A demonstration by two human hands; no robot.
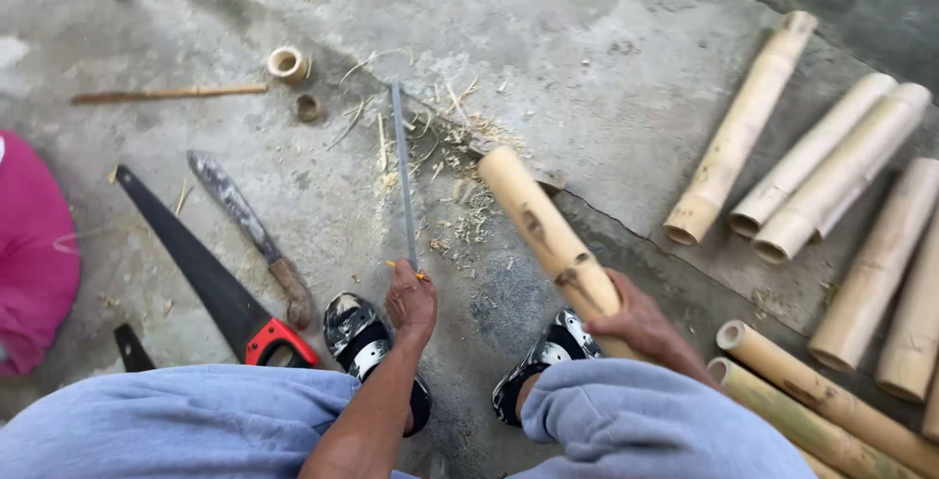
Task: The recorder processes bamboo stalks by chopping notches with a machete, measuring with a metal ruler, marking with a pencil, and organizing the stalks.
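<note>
Your left hand (411,301) is closed around the near end of a long, thin metal ruler (403,171), together with a yellow pencil (403,267) that pokes out to either side of your fingers. The ruler runs straight away from you across the concrete floor (587,68). Your right hand (641,324) grips a bamboo pole (548,229) near its lower end; the pole is tilted up and away from you, its cut end raised over a scatter of shavings (460,210) on the floor.

Your two feet in black sandals (360,334) sit between the hands, close to your knees. To your left lie a handsaw with a red and black handle (210,278) and, just beside it, a knife with a wooden handle (249,229). Farther off are a thin stick (166,93) and a short bamboo ring (287,63). To your right, several cut bamboo lengths (831,171) lie side by side, with more (812,391) next to your right knee.
</note>
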